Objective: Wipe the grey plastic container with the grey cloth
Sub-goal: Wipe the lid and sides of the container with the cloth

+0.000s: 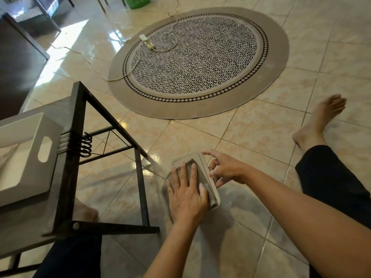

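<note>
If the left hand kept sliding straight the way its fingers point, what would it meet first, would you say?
The left hand lies flat on the grey cloth, fingers pointing away from the person. It would first pass over the far rim of the grey container, then bare floor tiles; depth is hard to judge.

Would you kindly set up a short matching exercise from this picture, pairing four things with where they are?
Things:
1. grey cloth
2. white power strip
3. white tray
4. right hand

Places:
A. on the round rug
B. on the black-framed table
C. at the far edge of the grey plastic container
D. under the flat left hand

Pairs: 1-D, 2-A, 3-B, 4-C
</note>
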`<state>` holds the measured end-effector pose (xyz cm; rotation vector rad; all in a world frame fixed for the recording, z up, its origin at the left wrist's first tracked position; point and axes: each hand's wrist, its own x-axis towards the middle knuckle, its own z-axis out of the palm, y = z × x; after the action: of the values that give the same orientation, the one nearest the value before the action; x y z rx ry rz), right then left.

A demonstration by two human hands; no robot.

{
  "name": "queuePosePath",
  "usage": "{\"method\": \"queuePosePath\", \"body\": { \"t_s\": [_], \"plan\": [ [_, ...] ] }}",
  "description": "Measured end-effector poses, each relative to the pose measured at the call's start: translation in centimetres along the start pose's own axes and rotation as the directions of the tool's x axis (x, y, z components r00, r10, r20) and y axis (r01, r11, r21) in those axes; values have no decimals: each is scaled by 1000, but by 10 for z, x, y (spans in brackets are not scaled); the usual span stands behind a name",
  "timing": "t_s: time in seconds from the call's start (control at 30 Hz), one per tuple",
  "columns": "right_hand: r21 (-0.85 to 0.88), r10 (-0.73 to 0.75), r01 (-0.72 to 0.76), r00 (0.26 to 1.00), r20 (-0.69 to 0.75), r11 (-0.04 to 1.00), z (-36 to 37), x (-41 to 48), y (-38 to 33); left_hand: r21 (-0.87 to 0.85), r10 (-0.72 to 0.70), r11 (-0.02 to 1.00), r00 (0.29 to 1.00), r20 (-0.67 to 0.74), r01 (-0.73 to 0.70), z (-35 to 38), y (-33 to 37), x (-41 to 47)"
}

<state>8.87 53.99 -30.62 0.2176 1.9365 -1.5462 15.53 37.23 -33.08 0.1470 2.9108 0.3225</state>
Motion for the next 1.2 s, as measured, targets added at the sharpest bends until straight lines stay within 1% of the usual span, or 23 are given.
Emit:
{"method": "queuePosePath", "body": {
  "t_s": [0.07, 0.13, 0.17, 0.23, 0.33, 0.43, 0.53, 0.63, 0.73, 0.93, 0.97, 1.1, 1.13, 1.2],
  "plan": [
    [-2, -1, 1, 1000, 9, 1000, -1, 1, 0, 29, 58, 998, 998, 25, -59, 7, 9, -11],
    [-1, 1, -1, 1000, 24, 1000, -2, 1, 0, 47, 103, 993, 994, 31, -105, 10, 15, -3],
    [2, 1, -1, 1000, 27, 1000, -2, 1, 0, 46, 101, 994, 994, 34, -102, 8, 15, 5],
    [13, 3, -4, 1000, 19, 1000, -1, 0, 0, 31, 44, 998, 999, 30, -45, 4, 10, 15],
    [12, 5, -5, 1000, 0, 1000, 1, -1, 1, 12, -18, 1000, 999, 28, 17, 3, 6, 3],
    [12, 2, -2, 1000, -2, 1000, 0, -1, 0, 26, 43, 999, 998, 39, -44, 5, 12, -3],
    [5, 1, -1, 1000, 1, 1000, 0, 0, 1, 34, 107, 993, 993, 42, -109, 2, 15, 22],
    [12, 3, -3, 1000, 2, 1000, 0, -2, 0, 17, 67, 998, 997, 42, -68, -4, 5, 38],
    [-23, -9, 9, 1000, -11, 1000, 0, 2, -5, 1, 32, 999, 999, 36, -32, -6, 0, 29],
    [-34, -31, 32, 999, 15, 999, -4, 13, -12, 32, 117, 992, 993, 32, -118, -6, 7, 46],
    [-38, -32, 32, 999, 8, 999, -4, 13, -11, 19, 103, 994, 994, 28, -104, -8, 3, 51],
    [-53, -36, 35, 999, -15, 998, -1, 15, -8, -32, -33, 999, 999, -1, 33, -9, -6, 44],
    [-57, -37, 36, 999, -15, 998, -1, 16, -8, -21, -29, 999, 1000, 8, 29, -8, -4, 39],
    [-58, -35, 35, 999, -4, 998, -1, 16, -9, 11, 37, 999, 999, 29, -37, -7, 2, 35]
  ]
}}
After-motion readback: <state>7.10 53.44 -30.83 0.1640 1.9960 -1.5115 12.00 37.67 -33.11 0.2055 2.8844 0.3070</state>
